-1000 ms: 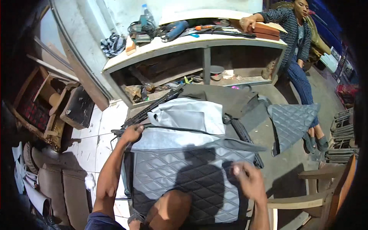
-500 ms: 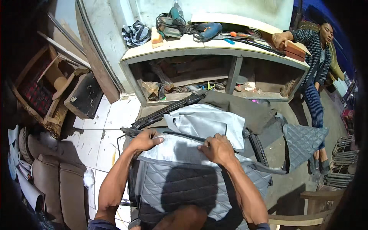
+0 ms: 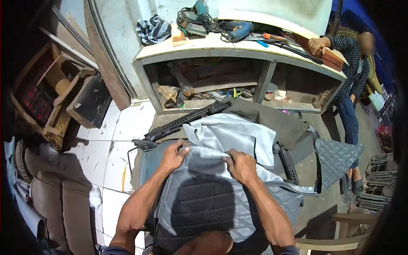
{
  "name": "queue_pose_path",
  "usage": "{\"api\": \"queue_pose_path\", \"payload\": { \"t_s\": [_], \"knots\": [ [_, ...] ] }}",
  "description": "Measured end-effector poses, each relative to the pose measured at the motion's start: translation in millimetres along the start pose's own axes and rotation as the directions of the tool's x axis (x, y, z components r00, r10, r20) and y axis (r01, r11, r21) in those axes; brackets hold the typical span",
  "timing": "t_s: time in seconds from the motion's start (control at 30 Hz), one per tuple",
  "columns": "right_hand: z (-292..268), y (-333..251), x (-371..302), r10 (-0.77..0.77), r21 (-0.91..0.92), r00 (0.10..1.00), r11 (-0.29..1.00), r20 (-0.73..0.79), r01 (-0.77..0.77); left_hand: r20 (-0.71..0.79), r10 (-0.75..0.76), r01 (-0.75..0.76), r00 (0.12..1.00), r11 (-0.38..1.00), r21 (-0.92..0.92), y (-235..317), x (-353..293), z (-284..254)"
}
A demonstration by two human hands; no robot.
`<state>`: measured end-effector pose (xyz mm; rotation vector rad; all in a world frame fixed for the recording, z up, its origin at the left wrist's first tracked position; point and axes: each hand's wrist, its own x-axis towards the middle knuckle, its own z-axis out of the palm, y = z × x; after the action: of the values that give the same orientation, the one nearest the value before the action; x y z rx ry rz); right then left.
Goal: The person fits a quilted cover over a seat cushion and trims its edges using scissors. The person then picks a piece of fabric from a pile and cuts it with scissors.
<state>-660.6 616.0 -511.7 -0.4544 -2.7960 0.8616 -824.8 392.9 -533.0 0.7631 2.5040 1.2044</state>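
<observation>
A grey quilted seat cover [image 3: 199, 199] with diamond stitching lies before me, partly in shadow. Its plain silver-grey upper edge is pinched between thumb and fingers of my left hand [image 3: 173, 155]. My right hand [image 3: 241, 166] grips the same edge farther right, its fingers curled over the far side and partly hidden. Just beyond the edge, a loose sheet of silver-grey material [image 3: 236, 131] lies rumpled. Dark metal seat rails [image 3: 187, 122] run behind it at the left, and another rail [image 3: 286, 163] stands at the right.
A workbench [image 3: 204, 53] at the back holds power tools and hand tools. A person [image 3: 350, 68] sits at its right end, one hand on a brown box [image 3: 329, 58]. Brown cushions [image 3: 57, 208] and a wooden chair frame [image 3: 46, 97] lie left; a quilted piece [image 3: 338, 157] lies right.
My left hand has moved right, closer to my right hand. The cover's upper edge is drawn up and bunched between them, and the dark strip along it no longer shows.
</observation>
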Motion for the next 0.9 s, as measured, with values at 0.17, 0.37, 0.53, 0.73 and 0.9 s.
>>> {"api": "queue_pose_path", "payload": {
  "t_s": [0.17, 0.37, 0.53, 0.73, 0.9],
  "knots": [
    [-0.4, 1.7, 8.0, -0.007, 0.039, 1.000, 0.999, 0.014, 0.007, -0.040, 0.012, -0.017, 0.999, 0.990, -0.142, -21.4, 14.0, 8.7],
    [18.5, -4.7, 2.3, -0.196, -0.142, 0.964, 0.975, -0.181, 0.172, 0.142, -0.057, 0.129, 0.988, 0.811, -0.571, -30.5, 24.1, 12.0],
    [36.6, -38.6, -32.7, -0.280, -0.210, 0.956, 0.943, -0.085, 0.258, 0.100, 0.016, 0.033, 0.995, 0.883, -0.468, -25.6, 22.1, 11.7],
    [52.6, -28.0, -7.6, -0.346, -0.361, 0.938, 0.871, 0.029, 0.333, 0.026, -0.022, 0.030, 0.999, 0.925, -0.379, -30.2, 7.6, 9.4],
    [54.7, -13.0, 4.1, -0.369, -0.407, 0.927, 0.858, -0.062, 0.314, 0.024, 0.394, -0.393, 0.919, 0.906, 0.157, -13.3, -34.2, 0.1]
  ]
}}
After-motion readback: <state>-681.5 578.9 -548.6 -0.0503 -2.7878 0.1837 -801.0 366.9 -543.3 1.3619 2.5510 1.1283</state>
